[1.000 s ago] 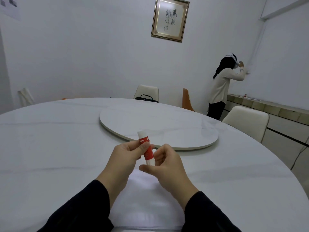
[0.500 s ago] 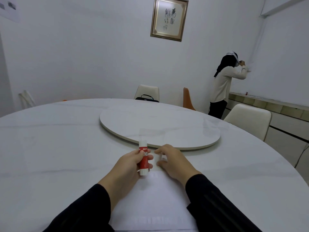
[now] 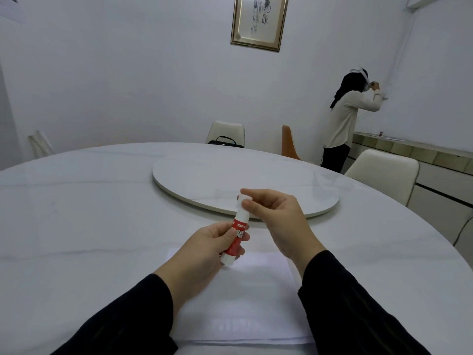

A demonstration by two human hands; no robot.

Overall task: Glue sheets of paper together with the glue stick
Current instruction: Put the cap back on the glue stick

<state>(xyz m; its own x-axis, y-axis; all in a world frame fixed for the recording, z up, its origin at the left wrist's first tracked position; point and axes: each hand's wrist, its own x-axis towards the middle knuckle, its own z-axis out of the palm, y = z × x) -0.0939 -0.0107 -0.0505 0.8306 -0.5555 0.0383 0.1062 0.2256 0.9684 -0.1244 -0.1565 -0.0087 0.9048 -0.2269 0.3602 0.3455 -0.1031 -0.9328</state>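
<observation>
Nearest to us, a stack of white paper sheets (image 3: 240, 303) lies flat on the white round table (image 3: 76, 226), its near edge close to the table's rim; our dark sleeves (image 3: 122, 319) cover its two lower corners. Above the far end of the paper we hold the glue stick (image 3: 236, 234) tilted, base toward us and top away. It has a red body with white lettering, a white base and a white cap end. Our left hand (image 3: 204, 252) grips the red body, fingers curled around it from the left. Our right hand (image 3: 279, 221) pinches the white cap (image 3: 243, 201) between thumb and forefinger, the other fingers loosely curled. We cannot tell whether the cap is seated or partly pulled off, since the fingers cover the seam. The lettering is partly hidden by the left thumb.

Beyond the hands sits a round turntable (image 3: 230, 180). Farther off stand pale chairs (image 3: 384, 172), one with a dark bag (image 3: 222, 141). A person (image 3: 345, 119) faces the far wall, and a framed calligraphy (image 3: 258, 19) is cut off at the top.
</observation>
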